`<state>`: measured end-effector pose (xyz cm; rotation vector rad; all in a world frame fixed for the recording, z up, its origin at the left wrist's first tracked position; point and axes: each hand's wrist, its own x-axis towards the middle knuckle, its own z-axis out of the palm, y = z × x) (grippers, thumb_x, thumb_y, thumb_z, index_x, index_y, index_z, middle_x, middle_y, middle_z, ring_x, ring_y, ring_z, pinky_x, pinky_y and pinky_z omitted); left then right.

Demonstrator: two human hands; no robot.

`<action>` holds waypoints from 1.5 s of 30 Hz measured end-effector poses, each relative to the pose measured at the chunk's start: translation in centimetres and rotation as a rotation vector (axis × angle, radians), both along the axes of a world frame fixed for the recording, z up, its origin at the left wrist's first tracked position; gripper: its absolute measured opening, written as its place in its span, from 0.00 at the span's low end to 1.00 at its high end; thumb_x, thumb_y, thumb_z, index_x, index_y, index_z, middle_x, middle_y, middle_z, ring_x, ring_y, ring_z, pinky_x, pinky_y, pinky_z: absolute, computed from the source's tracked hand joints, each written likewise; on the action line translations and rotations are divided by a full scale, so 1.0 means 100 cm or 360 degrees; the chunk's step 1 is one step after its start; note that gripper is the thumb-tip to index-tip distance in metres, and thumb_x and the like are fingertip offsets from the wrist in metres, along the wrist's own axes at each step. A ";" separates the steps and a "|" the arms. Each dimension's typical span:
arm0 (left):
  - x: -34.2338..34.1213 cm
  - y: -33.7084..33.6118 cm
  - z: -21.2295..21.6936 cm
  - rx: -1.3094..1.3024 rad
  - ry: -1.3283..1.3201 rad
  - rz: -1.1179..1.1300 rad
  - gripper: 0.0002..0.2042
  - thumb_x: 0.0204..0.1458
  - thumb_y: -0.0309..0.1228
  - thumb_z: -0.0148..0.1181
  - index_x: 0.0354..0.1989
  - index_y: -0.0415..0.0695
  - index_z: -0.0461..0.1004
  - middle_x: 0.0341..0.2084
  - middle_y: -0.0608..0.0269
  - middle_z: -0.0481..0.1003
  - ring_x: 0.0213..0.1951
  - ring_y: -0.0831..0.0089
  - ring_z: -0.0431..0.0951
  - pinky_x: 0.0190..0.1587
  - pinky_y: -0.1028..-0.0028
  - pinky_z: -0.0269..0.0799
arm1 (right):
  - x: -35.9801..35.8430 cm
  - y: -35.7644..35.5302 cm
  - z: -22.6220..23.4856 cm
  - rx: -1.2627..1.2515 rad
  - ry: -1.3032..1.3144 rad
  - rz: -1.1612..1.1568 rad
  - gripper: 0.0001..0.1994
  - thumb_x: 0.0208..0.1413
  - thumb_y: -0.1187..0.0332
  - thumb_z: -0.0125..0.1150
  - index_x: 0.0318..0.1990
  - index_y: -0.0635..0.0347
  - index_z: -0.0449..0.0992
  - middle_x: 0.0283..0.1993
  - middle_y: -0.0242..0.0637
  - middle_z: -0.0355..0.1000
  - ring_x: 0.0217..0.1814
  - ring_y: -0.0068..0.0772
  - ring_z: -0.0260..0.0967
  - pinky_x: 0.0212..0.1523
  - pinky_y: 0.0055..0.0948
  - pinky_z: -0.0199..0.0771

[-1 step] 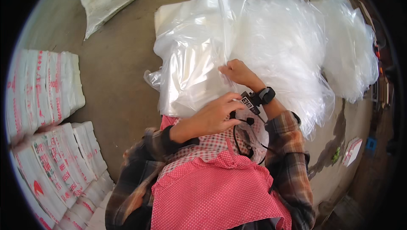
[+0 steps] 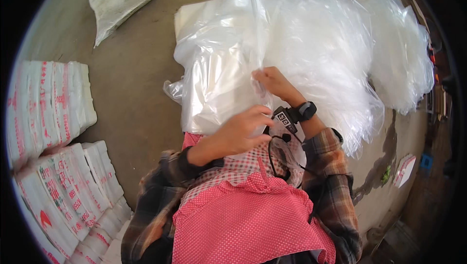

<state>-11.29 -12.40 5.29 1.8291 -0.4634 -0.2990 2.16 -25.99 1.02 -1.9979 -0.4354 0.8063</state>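
Note:
A stack of clear plastic bags lies flat in front of me, its top sheets creased and shiny. My right hand is closed at the stack's right side, pinching the edge of a plastic bag between thumb and fingers. Nearer to me, my left hand hovers by the stack's near right corner. Its thumb and fingers are apart, with nothing plainly held between them. On my right wrist sits a black strapped device, and a black cable hangs below it over my checked clothing.
More loose clear plastic is heaped right of the stack, with another plastic bundle beyond. White wrapped packs with red print are piled at the left. A white sack lies on the floor at the far left.
The plastic edge between my hands has lifted and bulges a little more. My left hand has shifted slightly; my right hand keeps its pinch at nearly the same place.

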 end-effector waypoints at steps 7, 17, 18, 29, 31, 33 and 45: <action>0.032 0.041 -0.028 -0.0850 0.0776 0.0670 0.11 0.57 0.35 0.55 0.41 0.40 0.70 0.33 0.65 0.73 0.33 0.81 0.72 0.32 0.82 0.67 | -0.025 -0.045 0.007 0.0777 0.0385 -0.0481 0.22 0.66 0.55 0.41 0.30 0.62 0.74 0.23 0.24 0.65 0.26 0.13 0.60 0.28 0.16 0.59; 0.041 0.012 -0.017 -0.0524 0.0804 0.0461 0.13 0.57 0.36 0.54 0.41 0.38 0.75 0.27 0.69 0.75 0.28 0.85 0.70 0.29 0.84 0.63 | -0.051 -0.030 0.031 0.0353 -0.0536 -0.0388 0.13 0.58 0.63 0.56 0.29 0.65 0.71 0.18 0.41 0.65 0.19 0.29 0.62 0.21 0.27 0.62; 0.040 0.012 -0.018 -0.0582 0.0738 0.0531 0.12 0.57 0.35 0.56 0.40 0.38 0.75 0.26 0.69 0.75 0.27 0.86 0.69 0.28 0.84 0.63 | -0.051 -0.029 0.033 0.0287 -0.0616 -0.0375 0.12 0.57 0.64 0.58 0.29 0.65 0.71 0.19 0.41 0.66 0.19 0.30 0.63 0.21 0.27 0.63; 0.032 0.024 -0.016 -0.0935 0.0651 0.0848 0.13 0.48 0.28 0.66 0.16 0.43 0.70 0.15 0.76 0.69 0.19 0.90 0.61 0.20 0.86 0.54 | -0.057 -0.017 0.063 0.0255 -0.0843 -0.0176 0.13 0.48 0.61 0.66 0.30 0.62 0.73 0.23 0.35 0.71 0.23 0.33 0.67 0.27 0.28 0.69; 0.033 0.019 -0.015 -0.1001 0.0648 0.0861 0.14 0.48 0.28 0.67 0.15 0.43 0.69 0.14 0.76 0.68 0.18 0.90 0.61 0.19 0.86 0.54 | -0.060 -0.008 0.059 0.0210 -0.0831 0.0072 0.13 0.49 0.60 0.64 0.30 0.62 0.73 0.24 0.37 0.70 0.26 0.38 0.68 0.28 0.33 0.68; 0.034 0.020 -0.017 -0.1007 0.0625 0.0823 0.15 0.48 0.28 0.67 0.14 0.43 0.69 0.14 0.76 0.67 0.17 0.90 0.60 0.19 0.85 0.53 | -0.060 -0.001 0.055 0.0288 -0.0672 0.0217 0.12 0.50 0.62 0.63 0.30 0.63 0.73 0.26 0.38 0.70 0.26 0.41 0.68 0.28 0.35 0.68; 0.006 0.204 -0.084 0.0790 0.0308 0.1063 0.14 0.48 0.38 0.65 0.23 0.38 0.73 0.16 0.69 0.68 0.22 0.79 0.66 0.25 0.75 0.62 | -0.040 -0.162 0.058 -0.0516 -0.0428 -0.0693 0.13 0.58 0.66 0.54 0.24 0.64 0.70 0.19 0.28 0.64 0.22 0.14 0.59 0.23 0.18 0.60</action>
